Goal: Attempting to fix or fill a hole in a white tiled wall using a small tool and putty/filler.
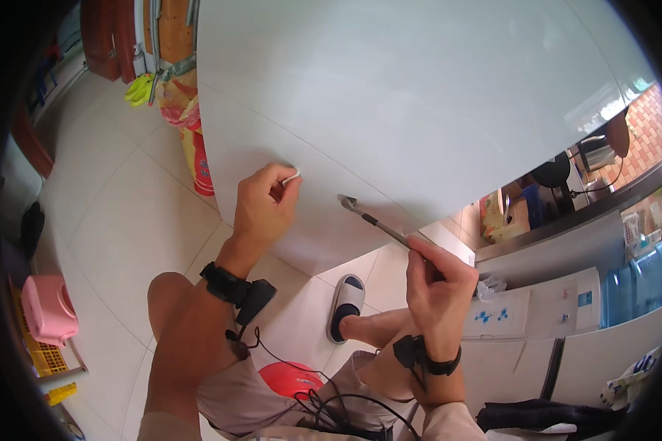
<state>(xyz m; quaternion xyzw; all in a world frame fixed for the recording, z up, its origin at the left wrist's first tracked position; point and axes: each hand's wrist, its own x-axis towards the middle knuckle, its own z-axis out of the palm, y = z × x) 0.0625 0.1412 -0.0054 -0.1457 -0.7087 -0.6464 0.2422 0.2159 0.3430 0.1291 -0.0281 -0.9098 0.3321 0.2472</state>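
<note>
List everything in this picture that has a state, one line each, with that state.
Left hand: closed, pinching a small white piece
Small white piece: held at the fingertips
Right hand: closed on a tool handle
Slim tool: held at a slant
Grey slipper: worn
Black cables: loose, tangled
White panel: glossy

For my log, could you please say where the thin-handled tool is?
The tool is just right of centre in the head view, in the right hand, its tip at the white surface.
</note>
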